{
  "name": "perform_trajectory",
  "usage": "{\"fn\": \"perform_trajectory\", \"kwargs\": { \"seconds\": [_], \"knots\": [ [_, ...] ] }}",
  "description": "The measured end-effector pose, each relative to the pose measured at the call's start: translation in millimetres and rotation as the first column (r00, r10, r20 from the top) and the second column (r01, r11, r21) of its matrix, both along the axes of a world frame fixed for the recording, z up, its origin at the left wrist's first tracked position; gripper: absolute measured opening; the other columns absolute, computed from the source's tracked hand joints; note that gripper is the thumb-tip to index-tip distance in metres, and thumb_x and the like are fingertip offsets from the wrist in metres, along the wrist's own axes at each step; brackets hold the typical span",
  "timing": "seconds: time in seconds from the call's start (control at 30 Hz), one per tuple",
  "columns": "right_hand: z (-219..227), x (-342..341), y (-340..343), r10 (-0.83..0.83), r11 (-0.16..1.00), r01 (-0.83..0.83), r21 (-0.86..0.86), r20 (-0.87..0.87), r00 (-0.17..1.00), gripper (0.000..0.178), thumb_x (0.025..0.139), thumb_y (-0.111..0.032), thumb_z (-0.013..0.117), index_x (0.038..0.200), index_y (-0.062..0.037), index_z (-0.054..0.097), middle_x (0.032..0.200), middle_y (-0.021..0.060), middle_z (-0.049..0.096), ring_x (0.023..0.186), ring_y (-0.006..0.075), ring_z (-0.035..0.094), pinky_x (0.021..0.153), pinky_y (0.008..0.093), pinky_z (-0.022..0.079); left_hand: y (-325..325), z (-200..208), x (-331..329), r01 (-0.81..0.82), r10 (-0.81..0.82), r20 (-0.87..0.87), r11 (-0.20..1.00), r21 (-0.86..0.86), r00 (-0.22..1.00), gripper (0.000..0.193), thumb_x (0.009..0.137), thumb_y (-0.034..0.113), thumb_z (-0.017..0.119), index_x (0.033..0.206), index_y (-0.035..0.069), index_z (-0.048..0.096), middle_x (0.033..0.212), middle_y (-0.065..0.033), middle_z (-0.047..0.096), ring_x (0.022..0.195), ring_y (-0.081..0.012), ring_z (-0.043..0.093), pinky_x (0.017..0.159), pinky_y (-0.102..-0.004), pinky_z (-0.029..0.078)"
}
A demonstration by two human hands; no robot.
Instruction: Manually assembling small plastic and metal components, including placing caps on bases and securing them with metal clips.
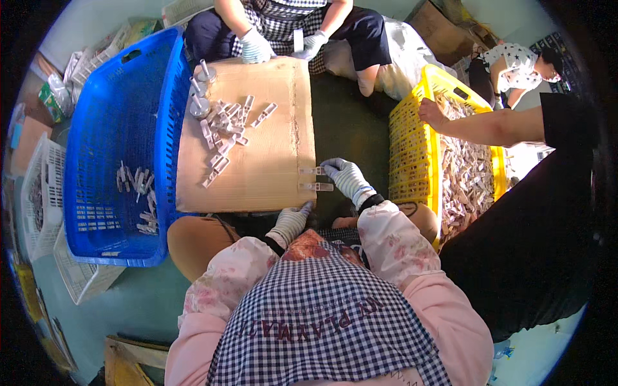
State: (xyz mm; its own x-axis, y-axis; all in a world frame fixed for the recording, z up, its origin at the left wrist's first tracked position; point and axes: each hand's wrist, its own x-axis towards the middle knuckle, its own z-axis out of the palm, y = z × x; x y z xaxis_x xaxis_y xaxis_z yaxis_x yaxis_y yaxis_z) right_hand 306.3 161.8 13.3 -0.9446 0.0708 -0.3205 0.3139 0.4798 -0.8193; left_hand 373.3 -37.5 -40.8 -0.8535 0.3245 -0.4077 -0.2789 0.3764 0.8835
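Note:
Gloved in striped white, my right hand point(348, 181) is at the right edge of a cardboard-covered board point(248, 190). Its fingers pinch the end of a small clear plastic piece point(310, 171) lying on that edge. Just nearer me, a second clear piece point(316, 186) lies parallel, apart from the hand. My left hand point(290, 223), gloved alike, is closed at the board's near right corner; the board partly hides its fingers. A loose heap of clear plastic pieces point(225, 122) covers the board's upper left part, beside several metal stems with round bases point(199, 106).
Left of the board stands a blue basket point(116, 222) with a few pieces inside. To the right, a yellow basket point(409, 148) is full of pieces, with another person's bare hand point(432, 114) at its rim. Opposite me, a co-worker's gloved hands point(256, 48) are at the board's far edge.

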Motion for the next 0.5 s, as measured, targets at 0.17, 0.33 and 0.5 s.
{"fn": "perform_trajectory", "kwargs": {
  "seconds": [0.17, 0.33, 0.5],
  "knots": [
    [-18, 1, 10, -0.088, 0.988, 0.089, -0.123, 0.013, 0.996, 0.018, 0.091, -0.015, 0.063, 0.104, -0.0036, 0.068, 0.088, 0.0043, 0.07, 0.078, 0.0113, 0.06, 0.074, 0.0266, 0.051, 8, 42, -16, -0.012, 0.017, 0.405, 1.0, -0.015, 0.914, 0.052, 0.094, 0.047, 0.054, 0.123, 0.004, 0.059, 0.118, -0.0158, 0.065, 0.112, -0.0327, 0.058, 0.095, -0.0377, 0.043],
    [-5, -1, -7, -0.128, 0.953, 0.152, -0.262, 0.106, 0.986, 0.017, 0.092, -0.013, 0.062, 0.105, -0.0029, 0.067, 0.089, 0.0046, 0.069, 0.08, 0.0115, 0.061, 0.075, 0.0263, 0.051, 3, 33, -10, -0.08, 0.07, 0.284, 0.996, 0.025, 0.956, 0.044, 0.095, 0.042, 0.056, 0.11, 0.002, 0.065, 0.089, -0.012, 0.07, 0.078, -0.0222, 0.065, 0.07, -0.0334, 0.051],
    [3, -5, -7, -0.076, 0.99, 0.088, -0.111, 0.106, 0.991, 0.018, 0.093, -0.01, 0.06, 0.107, -0.0006, 0.065, 0.095, 0.0056, 0.069, 0.083, 0.0132, 0.062, 0.075, 0.0278, 0.055, 7, 29, -10, -0.118, 0.093, 0.274, 0.99, 0.075, 0.957, 0.04, 0.095, 0.039, 0.057, 0.109, 0.002, 0.065, 0.082, -0.0108, 0.07, 0.07, -0.0204, 0.066, 0.063, -0.0334, 0.053]
  ]
}}
